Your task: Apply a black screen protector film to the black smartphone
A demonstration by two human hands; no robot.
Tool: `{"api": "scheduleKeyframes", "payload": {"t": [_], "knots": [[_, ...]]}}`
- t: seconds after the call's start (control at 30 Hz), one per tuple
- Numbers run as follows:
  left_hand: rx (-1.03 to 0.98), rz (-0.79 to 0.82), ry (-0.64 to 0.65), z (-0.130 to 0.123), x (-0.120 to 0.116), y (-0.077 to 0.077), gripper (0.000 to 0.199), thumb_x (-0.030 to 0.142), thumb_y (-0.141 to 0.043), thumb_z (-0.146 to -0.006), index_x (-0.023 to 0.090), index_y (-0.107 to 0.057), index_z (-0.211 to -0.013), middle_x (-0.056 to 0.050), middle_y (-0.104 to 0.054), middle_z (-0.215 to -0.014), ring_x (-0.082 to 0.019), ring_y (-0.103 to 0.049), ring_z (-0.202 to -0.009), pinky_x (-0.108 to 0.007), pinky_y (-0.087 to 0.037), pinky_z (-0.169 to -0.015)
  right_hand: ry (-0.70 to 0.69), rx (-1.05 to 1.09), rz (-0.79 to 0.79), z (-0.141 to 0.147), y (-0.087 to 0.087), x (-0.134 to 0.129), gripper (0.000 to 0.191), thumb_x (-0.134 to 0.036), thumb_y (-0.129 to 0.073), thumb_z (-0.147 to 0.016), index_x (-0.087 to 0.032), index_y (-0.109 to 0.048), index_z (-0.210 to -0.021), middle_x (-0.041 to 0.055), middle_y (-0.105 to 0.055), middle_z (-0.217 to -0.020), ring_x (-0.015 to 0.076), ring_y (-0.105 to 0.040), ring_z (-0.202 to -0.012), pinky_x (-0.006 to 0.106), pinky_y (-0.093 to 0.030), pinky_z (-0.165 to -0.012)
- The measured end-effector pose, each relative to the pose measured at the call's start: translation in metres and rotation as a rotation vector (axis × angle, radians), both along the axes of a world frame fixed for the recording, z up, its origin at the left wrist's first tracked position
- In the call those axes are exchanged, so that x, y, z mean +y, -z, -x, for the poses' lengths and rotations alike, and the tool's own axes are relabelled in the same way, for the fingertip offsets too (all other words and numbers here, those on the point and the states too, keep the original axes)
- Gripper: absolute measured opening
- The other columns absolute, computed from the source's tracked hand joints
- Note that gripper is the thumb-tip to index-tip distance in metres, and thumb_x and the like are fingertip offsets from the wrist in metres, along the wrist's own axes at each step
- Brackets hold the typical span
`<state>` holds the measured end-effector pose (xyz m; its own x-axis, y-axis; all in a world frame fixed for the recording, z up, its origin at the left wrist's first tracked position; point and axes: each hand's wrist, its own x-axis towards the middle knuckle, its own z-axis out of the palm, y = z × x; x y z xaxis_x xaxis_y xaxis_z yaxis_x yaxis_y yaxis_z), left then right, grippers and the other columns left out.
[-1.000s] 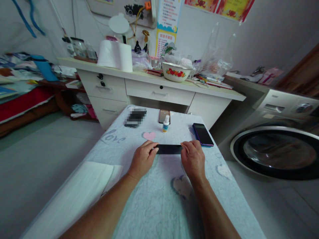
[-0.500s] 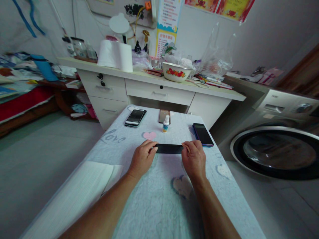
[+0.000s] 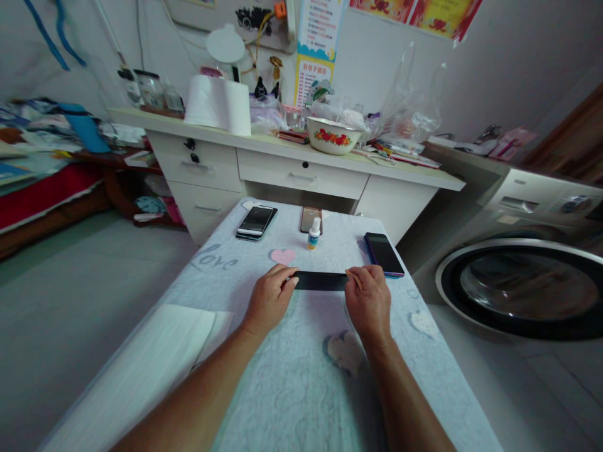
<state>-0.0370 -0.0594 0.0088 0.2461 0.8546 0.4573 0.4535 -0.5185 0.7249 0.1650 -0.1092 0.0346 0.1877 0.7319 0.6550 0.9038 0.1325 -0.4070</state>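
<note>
Between my two hands is a flat black rectangular piece [image 3: 322,281], held sideways over the table; the frames do not show its exact kind. My left hand [image 3: 272,298] pinches its left end between thumb and fingers. At the right end, the fingers of my right hand [image 3: 370,301] are curled tight around it and hide that edge. Beyond it stands a small white spray bottle [image 3: 313,235] with a blue and yellow label. Past my right hand lies a dark phone [image 3: 384,254], with a blue-purple edge.
Stacked phones [image 3: 257,222] lie at the table's far left, and a gold-brown phone or case [image 3: 311,217] behind the bottle. White sheet material [image 3: 155,351] covers the near left. A cluttered white desk [image 3: 301,172] stands behind; a washing machine [image 3: 522,251] is at right.
My right hand has shifted very slightly to the right, and a little more of the black piece shows. My left hand and the things on the table look unmoved.
</note>
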Motion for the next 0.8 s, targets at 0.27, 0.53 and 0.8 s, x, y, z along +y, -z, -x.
{"api": "scheduleKeyframes", "payload": {"t": [0.27, 0.53, 0.8], "knots": [[-0.002, 0.005, -0.002, 0.0001, -0.0005, 0.0007, 0.024, 0.02, -0.05, -0.088, 0.018, -0.069, -0.103, -0.005, -0.068, -0.096, -0.017, -0.063, -0.09, -0.028, -0.048, -0.079, 0.013, 0.006, 0.004, -0.0001, 0.0001, 0.0003, 0.019, -0.017, -0.049, -0.085, -0.018, -0.068, -0.089, 0.0059, -0.056, -0.091, 0.0162, -0.057, -0.078, 0.029, -0.047, -0.072], [0.01, 0.005, -0.01, 0.0001, -0.0004, 0.0, 0.024, 0.019, -0.05, -0.088, 0.018, -0.068, -0.104, -0.005, -0.067, -0.096, -0.017, -0.062, -0.09, -0.028, -0.047, -0.079, 0.01, 0.003, 0.006, -0.0004, 0.0002, 0.0005, 0.019, -0.017, -0.049, -0.085, -0.018, -0.067, -0.089, 0.006, -0.056, -0.091, 0.0161, -0.057, -0.078, 0.029, -0.048, -0.072], [0.002, 0.002, -0.001, 0.0, 0.0, 0.0004, 0.024, 0.02, -0.05, -0.088, 0.019, -0.068, -0.104, -0.005, -0.067, -0.096, -0.017, -0.062, -0.09, -0.028, -0.048, -0.079, 0.007, 0.013, -0.002, 0.0, 0.0, 0.0002, 0.019, -0.018, -0.048, -0.086, -0.019, -0.067, -0.089, 0.0054, -0.056, -0.091, 0.0159, -0.057, -0.078, 0.03, -0.048, -0.073]]}}
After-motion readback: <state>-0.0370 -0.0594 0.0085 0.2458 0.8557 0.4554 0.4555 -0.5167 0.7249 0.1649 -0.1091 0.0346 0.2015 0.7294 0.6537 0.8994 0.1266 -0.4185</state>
